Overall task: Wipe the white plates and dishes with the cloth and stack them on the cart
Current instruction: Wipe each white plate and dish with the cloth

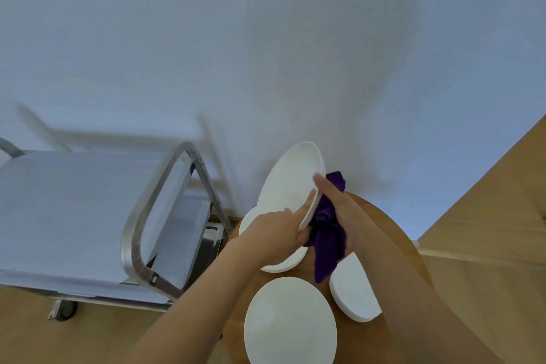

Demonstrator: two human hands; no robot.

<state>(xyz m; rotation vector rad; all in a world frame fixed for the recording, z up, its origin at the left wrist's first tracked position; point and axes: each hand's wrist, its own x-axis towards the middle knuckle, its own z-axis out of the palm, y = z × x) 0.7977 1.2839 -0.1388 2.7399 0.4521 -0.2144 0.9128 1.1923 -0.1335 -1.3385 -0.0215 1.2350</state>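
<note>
My left hand point(277, 233) grips the lower rim of a white plate point(291, 180) that is tilted up on edge above the round wooden table point(393, 233). My right hand point(342, 213) holds a purple cloth point(325, 248) against the plate's back side, with the cloth's tail hanging down. Three more white plates lie on the table: a large one point(291, 325) nearest me, one at the right point(353, 292), and one point(283, 264) partly hidden under my left hand. The steel cart point(74, 216) stands to the left with its top shelf bare.
The cart's tubular handle point(165, 210) rises between its top shelf and the table, and a caster wheel point(63, 309) shows below. A white wall fills the background. A light wooden panel point(487, 201) stands at the right. Wooden floor lies below.
</note>
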